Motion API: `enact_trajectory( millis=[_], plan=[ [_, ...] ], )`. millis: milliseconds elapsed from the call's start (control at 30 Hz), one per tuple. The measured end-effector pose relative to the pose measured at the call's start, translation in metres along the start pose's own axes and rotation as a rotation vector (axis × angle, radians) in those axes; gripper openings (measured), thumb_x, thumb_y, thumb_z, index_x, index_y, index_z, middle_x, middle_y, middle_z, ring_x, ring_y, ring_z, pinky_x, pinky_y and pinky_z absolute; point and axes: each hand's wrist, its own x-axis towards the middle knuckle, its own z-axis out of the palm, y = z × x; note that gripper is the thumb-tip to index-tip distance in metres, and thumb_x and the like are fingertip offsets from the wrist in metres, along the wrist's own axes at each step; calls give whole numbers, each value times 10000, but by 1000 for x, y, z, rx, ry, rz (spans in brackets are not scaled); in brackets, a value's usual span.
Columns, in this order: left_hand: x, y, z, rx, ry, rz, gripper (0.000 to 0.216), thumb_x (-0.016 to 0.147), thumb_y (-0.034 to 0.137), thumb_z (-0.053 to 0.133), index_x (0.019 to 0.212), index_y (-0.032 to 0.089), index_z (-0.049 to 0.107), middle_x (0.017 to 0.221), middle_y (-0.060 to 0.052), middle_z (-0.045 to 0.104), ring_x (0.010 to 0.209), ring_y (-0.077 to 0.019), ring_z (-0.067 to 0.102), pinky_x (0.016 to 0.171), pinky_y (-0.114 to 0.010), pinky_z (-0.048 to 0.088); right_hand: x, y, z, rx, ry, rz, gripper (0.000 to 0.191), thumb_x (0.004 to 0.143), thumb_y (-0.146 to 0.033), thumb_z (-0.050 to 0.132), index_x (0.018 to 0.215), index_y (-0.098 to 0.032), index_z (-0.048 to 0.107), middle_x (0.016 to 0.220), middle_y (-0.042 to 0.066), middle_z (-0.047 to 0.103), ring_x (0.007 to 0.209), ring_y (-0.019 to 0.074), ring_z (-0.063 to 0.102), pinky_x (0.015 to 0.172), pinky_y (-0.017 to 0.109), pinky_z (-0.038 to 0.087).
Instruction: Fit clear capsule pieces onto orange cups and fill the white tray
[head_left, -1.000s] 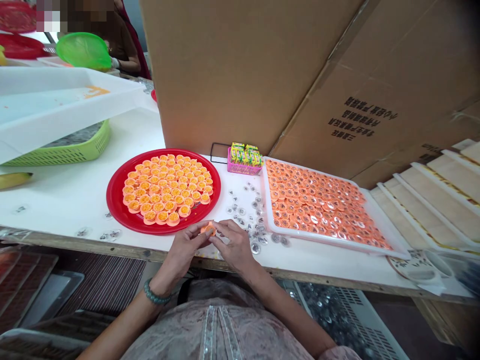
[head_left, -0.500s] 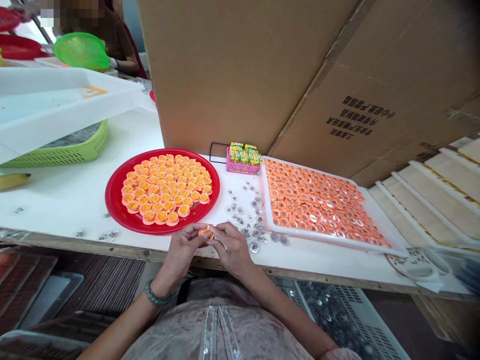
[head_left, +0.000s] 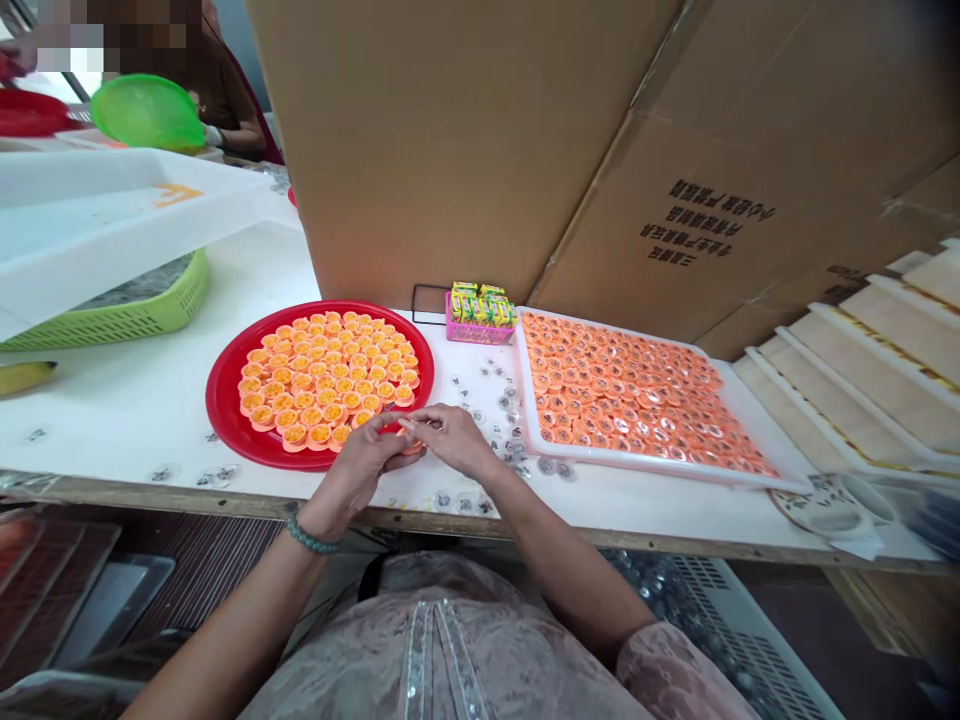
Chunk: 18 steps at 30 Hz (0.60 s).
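Note:
My left hand (head_left: 358, 468) and my right hand (head_left: 450, 437) meet at the near edge of the red round tray (head_left: 225, 400). Their fingertips pinch one small orange cap (head_left: 409, 443) between them, mostly hidden by the fingers. The red tray holds several orange cups with yellow filling (head_left: 322, 378). Right of my hands lie several small clear lids (head_left: 499, 420) loose on the white table. A white rectangular tray (head_left: 645, 470) further right is packed with lidded orange caps (head_left: 630, 400).
A pink basket with yellow-green packets (head_left: 480, 312) stands against large cardboard boxes (head_left: 525, 140). A green basket (head_left: 135, 310) under a white tray (head_left: 112, 220) sits at the left. Stacked white trays (head_left: 862, 350) are at the right. Another person with a green bowl (head_left: 146, 112) works at the back left.
Both hands have moved forward from the table's front edge up to the red tray's near rim, still holding the orange cap. The view tilted slightly.

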Motion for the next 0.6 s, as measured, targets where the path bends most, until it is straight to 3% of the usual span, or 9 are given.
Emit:
enact_trajectory(
  millis=[100,200,300,433,600],
  plan=[
    [-4,13,-4,42,-14,-5,613,568,156,802,1110,139,516,740,-50,701,691,-186,678,754,-337,557,7,-2,-5,136,-173,56,278,783,-425,607,806,-172,719,706,14,666,655,122,592,611,223,451],
    [-7,21,-12,53,-61,-29,591,598,157,791,1126,124,527,821,-79,708,739,-192,681,770,-326,554,15,-5,-3,221,-258,96,336,743,-458,637,759,-130,707,616,4,621,564,98,538,546,207,422],
    [-4,26,-25,25,-47,17,551,598,158,794,1097,122,561,873,-80,710,788,-180,673,814,-311,533,26,-13,6,202,-186,30,327,761,-444,623,760,-126,702,644,5,625,584,93,529,565,205,410],
    [3,29,-41,86,9,142,513,570,205,810,1035,121,611,870,-65,713,821,-168,656,857,-300,495,35,-25,19,-29,-26,-162,222,790,-360,629,825,-151,694,742,6,632,670,103,547,625,211,403],
    [14,29,-54,532,71,345,434,642,351,736,1022,156,656,964,-79,701,895,-230,631,848,-359,472,40,-21,29,-236,1,-435,182,840,-296,597,939,-153,652,902,44,617,832,131,549,753,242,417]
  ],
)
